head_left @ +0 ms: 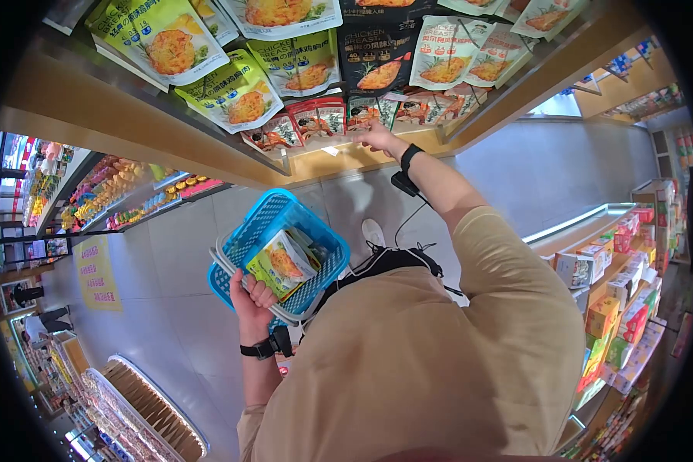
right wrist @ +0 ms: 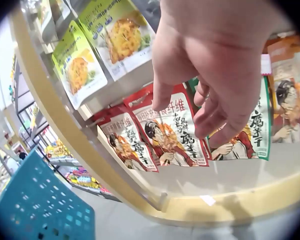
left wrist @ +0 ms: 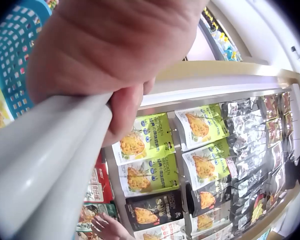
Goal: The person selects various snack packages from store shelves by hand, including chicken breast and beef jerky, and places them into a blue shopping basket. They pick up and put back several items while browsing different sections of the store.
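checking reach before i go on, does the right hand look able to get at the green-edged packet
Most likely yes: the right hand looks empty and is right at the green-edged packet, with nothing visible blocking its front.

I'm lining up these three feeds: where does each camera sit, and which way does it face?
Head: on the head, facing forward and down past the torso and arms to left grip, right grip and shelf.
Left wrist: on the left wrist, looking past the left grip and white handles at green packets; right grip at the bottom.
Right wrist: on the right wrist, looking over the right grip at red packets.
Head and right wrist views share the right grip, blue basket and red packets.
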### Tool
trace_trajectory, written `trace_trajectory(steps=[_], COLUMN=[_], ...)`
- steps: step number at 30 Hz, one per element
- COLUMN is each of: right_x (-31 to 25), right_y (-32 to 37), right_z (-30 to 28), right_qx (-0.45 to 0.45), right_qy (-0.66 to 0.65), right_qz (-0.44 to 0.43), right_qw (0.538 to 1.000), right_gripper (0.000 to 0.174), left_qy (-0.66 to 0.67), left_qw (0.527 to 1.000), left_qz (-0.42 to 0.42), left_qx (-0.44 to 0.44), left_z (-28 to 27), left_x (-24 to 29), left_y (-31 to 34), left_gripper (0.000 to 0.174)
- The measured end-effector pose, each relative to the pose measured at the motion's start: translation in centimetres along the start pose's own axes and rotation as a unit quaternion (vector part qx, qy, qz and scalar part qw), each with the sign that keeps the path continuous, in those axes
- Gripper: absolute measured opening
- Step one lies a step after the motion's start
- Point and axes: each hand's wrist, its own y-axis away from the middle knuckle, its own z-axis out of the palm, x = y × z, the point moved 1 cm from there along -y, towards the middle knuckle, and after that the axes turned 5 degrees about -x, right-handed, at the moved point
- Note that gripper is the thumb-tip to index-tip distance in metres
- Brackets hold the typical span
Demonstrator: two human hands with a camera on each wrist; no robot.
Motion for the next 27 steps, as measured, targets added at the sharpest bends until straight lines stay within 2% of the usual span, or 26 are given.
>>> trace_trajectory(steps=[2,3,6,7,11,14,17,20,23,26,27], right_x=[4.3,4.8,4.2,5.4,7.7,7.7,6.6,7.4,8.1,8.8,9.4], right_y=[-4.8,-6.2,-7.0,-8.4,-12.4,-13.2,-12.7,-14.4,-14.9,-15.4,-15.4], right_z=[1.5,2.1,3.3,4.1,6.0,7.0,7.2,8.1,8.1,8.4,8.4], right_qx=[0.049,0.065,0.099,0.142,0.15,0.204,0.187,0.252,0.245,0.224,0.192], right_qy=[0.105,0.087,0.087,0.137,0.102,0.024,-0.068,-0.026,0.075,0.076,0.039], right_qz=[-0.073,-0.083,-0.097,-0.116,-0.113,-0.124,-0.126,-0.114,-0.092,-0.132,-0.118], right_qw=[0.991,0.991,0.987,0.973,0.977,0.971,0.972,0.961,0.962,0.963,0.973], right_gripper=[0.068,0.078,0.077,0.078,0.067,0.067,0.067,0.067,0.06,0.049,0.046], left_qy=[0.003,0.013,0.019,0.021,0.018,0.034,0.054,0.065,0.074,0.072,0.065], left_qw=[0.999,0.999,0.997,0.996,0.989,0.984,0.982,0.979,0.982,0.98,0.98], left_qz=[0.007,0.013,0.035,0.042,0.069,0.084,0.091,0.104,0.112,0.115,0.116], left_qx=[0.037,0.038,0.065,0.082,0.13,0.151,0.159,0.16,0.134,0.145,0.146], left_z=[0.5,0.7,0.6,0.5,0.6,0.8,1.3,1.0,0.7,1.0,1.1], left_x=[-0.1,-0.2,-0.8,-1.2,-2.8,-3.9,-4.7,-5.6,-6.6,-6.9,-6.9], left_y=[1.4,1.5,2.0,2.2,2.4,2.8,3.3,3.8,3.9,3.8,3.7], left_gripper=[0.051,0.052,0.052,0.052,0.052,0.051,0.051,0.051,0.051,0.051,0.051])
